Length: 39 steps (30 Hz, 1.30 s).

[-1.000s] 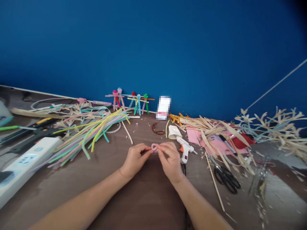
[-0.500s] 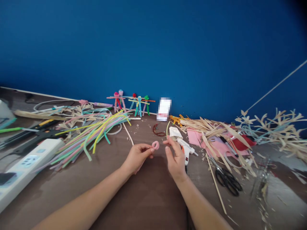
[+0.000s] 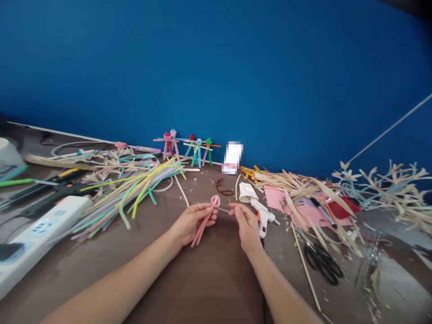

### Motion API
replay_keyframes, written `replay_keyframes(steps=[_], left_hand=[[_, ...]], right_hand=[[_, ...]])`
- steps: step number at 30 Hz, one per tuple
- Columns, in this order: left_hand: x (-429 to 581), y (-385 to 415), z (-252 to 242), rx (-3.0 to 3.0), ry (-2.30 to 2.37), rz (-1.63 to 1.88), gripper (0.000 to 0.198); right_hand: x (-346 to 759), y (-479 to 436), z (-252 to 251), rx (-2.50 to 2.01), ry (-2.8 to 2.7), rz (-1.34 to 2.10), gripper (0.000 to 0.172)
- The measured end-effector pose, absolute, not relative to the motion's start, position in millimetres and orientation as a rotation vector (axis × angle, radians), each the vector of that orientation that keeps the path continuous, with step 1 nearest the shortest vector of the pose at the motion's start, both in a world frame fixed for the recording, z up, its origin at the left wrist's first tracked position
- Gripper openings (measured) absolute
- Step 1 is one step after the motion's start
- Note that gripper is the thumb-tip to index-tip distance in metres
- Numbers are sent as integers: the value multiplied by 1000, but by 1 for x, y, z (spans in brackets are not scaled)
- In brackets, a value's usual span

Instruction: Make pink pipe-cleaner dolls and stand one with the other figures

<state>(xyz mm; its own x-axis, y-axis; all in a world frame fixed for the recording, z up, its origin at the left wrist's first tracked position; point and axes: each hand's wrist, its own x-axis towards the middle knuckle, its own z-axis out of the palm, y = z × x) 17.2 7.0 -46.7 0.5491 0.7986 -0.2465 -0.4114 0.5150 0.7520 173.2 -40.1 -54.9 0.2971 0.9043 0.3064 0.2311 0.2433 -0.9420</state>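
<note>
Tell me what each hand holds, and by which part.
The left hand pinches a pink pipe-cleaner loop at its twisted neck, tails hanging down; the right hand pinches the end of a thin pale strand.

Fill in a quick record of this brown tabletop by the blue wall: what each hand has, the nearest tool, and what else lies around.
left hand: holds a pink pipe cleaner loop, two ends hanging down
right hand: pinches a thin pale strand
nearest tool: white-and-orange hot glue gun
also on table: black-handled scissors, pale dried leaf strips
by wall: small colourful pipe cleaner figures
</note>
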Motion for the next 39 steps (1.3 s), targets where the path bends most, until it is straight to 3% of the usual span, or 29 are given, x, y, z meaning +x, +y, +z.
replay_keyframes(steps=[4,15,39], left_hand=[[20,4,-49,757,653,742,15],[19,0,-49,838,671,584,21],[18,-2,-49,1021,615,546,26]], right_hand=[[174,-38,-56,-1296,-1247,690,19],[170,-40,-46,-1067,-1152,1262,10],[173,-41,-48,-1105,-1172,1277,17]])
